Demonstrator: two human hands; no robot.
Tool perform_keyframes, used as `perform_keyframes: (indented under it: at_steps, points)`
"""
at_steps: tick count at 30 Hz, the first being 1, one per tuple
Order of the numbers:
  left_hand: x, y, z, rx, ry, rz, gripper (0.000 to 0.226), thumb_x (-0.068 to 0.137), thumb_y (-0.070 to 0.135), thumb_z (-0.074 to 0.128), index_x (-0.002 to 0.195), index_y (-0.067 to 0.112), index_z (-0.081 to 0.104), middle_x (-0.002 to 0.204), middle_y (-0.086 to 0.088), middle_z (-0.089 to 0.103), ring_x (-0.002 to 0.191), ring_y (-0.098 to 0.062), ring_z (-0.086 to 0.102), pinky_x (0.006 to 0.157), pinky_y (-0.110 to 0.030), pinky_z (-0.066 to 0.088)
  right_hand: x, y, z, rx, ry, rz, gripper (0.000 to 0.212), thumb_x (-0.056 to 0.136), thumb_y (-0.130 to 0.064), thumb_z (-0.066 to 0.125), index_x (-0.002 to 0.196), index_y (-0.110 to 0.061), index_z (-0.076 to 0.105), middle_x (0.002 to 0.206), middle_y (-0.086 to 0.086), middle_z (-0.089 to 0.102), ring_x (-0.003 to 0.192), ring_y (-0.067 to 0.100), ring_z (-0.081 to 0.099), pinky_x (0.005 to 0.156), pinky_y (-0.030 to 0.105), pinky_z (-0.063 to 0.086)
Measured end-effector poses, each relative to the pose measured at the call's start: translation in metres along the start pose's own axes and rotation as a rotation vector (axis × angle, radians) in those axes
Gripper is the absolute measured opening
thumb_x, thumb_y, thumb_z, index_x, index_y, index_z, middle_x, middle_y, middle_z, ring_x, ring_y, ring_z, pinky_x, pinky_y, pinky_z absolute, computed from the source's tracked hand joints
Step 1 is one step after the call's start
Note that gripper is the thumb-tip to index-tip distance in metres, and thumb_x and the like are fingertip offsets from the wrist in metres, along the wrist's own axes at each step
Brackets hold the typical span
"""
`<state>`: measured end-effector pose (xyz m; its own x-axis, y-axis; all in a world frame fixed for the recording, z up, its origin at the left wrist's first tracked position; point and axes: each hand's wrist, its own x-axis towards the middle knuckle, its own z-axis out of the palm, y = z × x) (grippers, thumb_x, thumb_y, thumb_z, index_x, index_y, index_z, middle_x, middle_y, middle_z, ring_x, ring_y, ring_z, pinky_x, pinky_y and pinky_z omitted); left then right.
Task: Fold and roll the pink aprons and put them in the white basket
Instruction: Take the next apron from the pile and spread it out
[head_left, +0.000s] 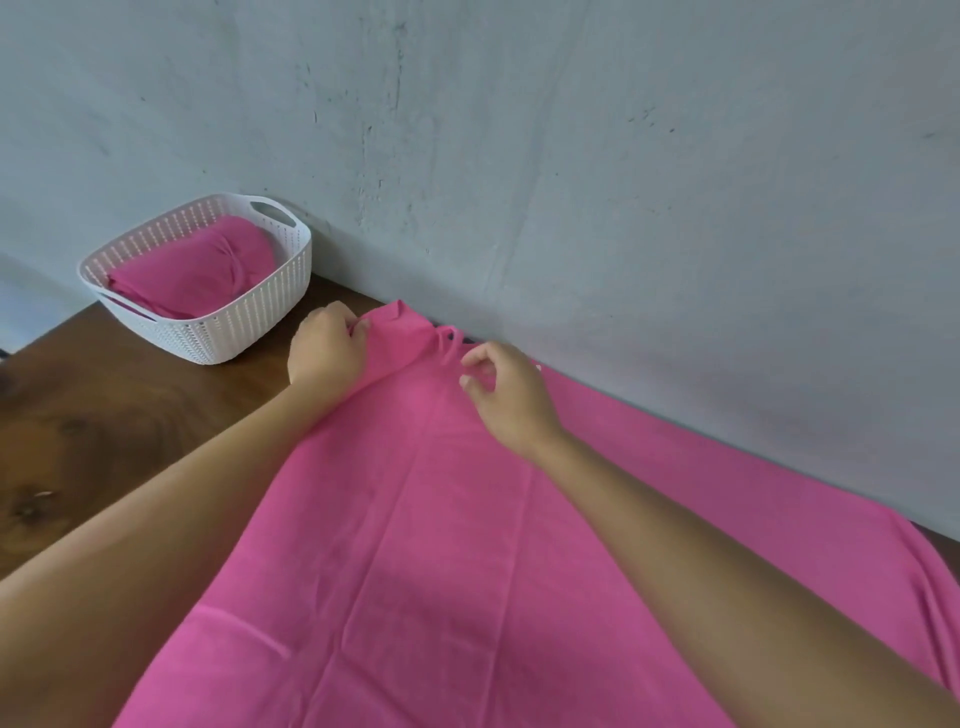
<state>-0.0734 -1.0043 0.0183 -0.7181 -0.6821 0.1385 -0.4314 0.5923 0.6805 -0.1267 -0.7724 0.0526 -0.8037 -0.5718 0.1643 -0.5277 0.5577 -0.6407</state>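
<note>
Left hand (324, 348): curled tight, the top edge of the flat apron (441, 545) is pinched between thumb and fingers
Right hand (506, 395): half curled just over the cloth by the neck loop (451, 336); whether anything is pinched cannot be told
Flat apron: spread open across the wooden table (104, 415), its top end bunched against the grey wall (623, 156), near the basket
Step in hand: judged to be the tidying of the top end before the first fold
Done well: straps should be tucked inside, both top corners drawn taut, creases smoothed and edges matched, so the roll is kept tight
Count: two pink aprons, one flat and one rolled apron (208, 270) already in the white basket (249, 317); one basket; two hands
</note>
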Motion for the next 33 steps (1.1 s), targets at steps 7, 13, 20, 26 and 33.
perform_keyframes:
  at_steps: [7,13,20,26,33]
  points:
    - [0.002,-0.012,-0.008,0.045,0.204,0.238,0.018,0.091,0.003,0.064,0.108,0.002,0.057,0.11,-0.02,0.052,0.098,-0.04,0.051,0.087,-0.047,0.043,-0.052,0.008,0.006,-0.178,-0.199,-0.048,0.019,0.098,-0.019,0.06,0.116,-0.017,0.067,0.119,-0.002,0.064,0.116,0.016,0.051,0.103,0.031,0.04]
    - [-0.015,-0.023,0.013,0.142,-0.008,0.626,0.016,0.094,0.018,0.055,0.093,0.003,0.062,0.091,-0.015,0.058,0.083,-0.036,0.053,0.076,-0.048,0.046,-0.096,0.033,0.006,-0.368,-0.085,0.013,0.036,0.1,-0.031,0.053,0.133,-0.018,0.06,0.137,0.0,0.056,0.129,0.021,0.045,0.112,0.042,0.037]
    - [0.006,-0.025,0.034,0.323,-0.302,0.396,0.059,0.105,0.043,0.042,0.156,0.012,0.037,0.163,-0.011,0.031,0.152,-0.031,0.023,0.126,-0.043,0.017,-0.11,0.038,0.012,-0.565,-0.184,0.267,0.073,0.094,-0.067,-0.003,0.16,-0.036,0.008,0.169,-0.004,0.001,0.155,0.027,-0.005,0.125,0.05,0.0]
    - [0.018,-0.01,0.031,0.408,-0.365,0.332,0.064,0.103,0.046,0.042,0.159,0.018,0.029,0.167,-0.008,0.02,0.153,-0.032,0.017,0.125,-0.049,0.016,-0.105,0.035,0.01,-0.536,-0.191,0.287,0.062,0.104,-0.058,0.017,0.161,-0.034,0.01,0.17,-0.003,0.001,0.155,0.027,-0.006,0.125,0.05,-0.002]
    - [-0.018,-0.004,0.001,0.332,-0.309,0.302,0.063,0.1,0.045,0.054,0.153,0.016,0.039,0.162,-0.012,0.031,0.15,-0.032,0.025,0.119,-0.054,0.024,-0.132,0.026,-0.002,-0.424,-0.141,0.268,0.061,0.104,-0.054,0.033,0.157,-0.025,0.028,0.167,0.001,0.016,0.154,0.024,0.005,0.124,0.041,0.002]
